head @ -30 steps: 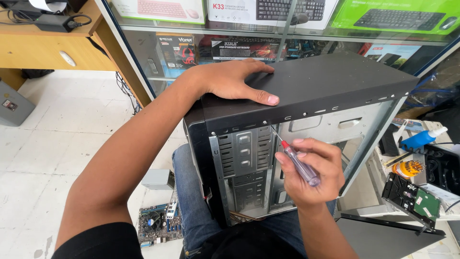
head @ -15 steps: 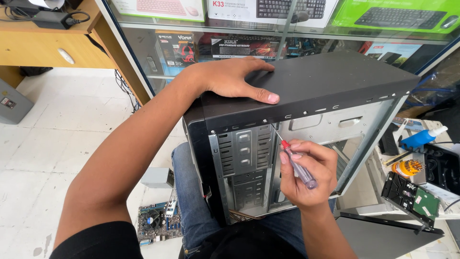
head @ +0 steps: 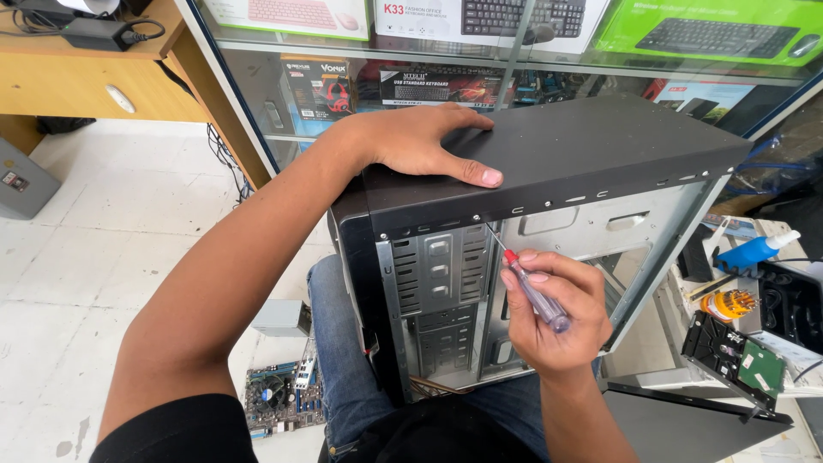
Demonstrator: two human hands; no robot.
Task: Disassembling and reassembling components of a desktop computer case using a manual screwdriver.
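Observation:
A black computer case (head: 600,146) with an open side and bare metal drive bays (head: 439,270) stands upright on my lap. My left hand (head: 420,141) lies flat on its top panel, fingers spread. My right hand (head: 553,313) grips a screwdriver (head: 531,291) with a clear handle and red collar. Its thin shaft points up and left, with the tip at the case's upper frame edge, just under the top panel.
A glass display cabinet (head: 257,103) with boxed keyboards and headsets stands behind the case. A motherboard (head: 283,399) and a small grey box (head: 283,317) lie on the tiled floor at left. A hard drive (head: 737,360), a bit set (head: 724,302) and a blue bottle (head: 754,253) sit at right.
My right hand has shifted slightly with the screwdriver near the upper frame edge. The left hand and the case have stayed in place.

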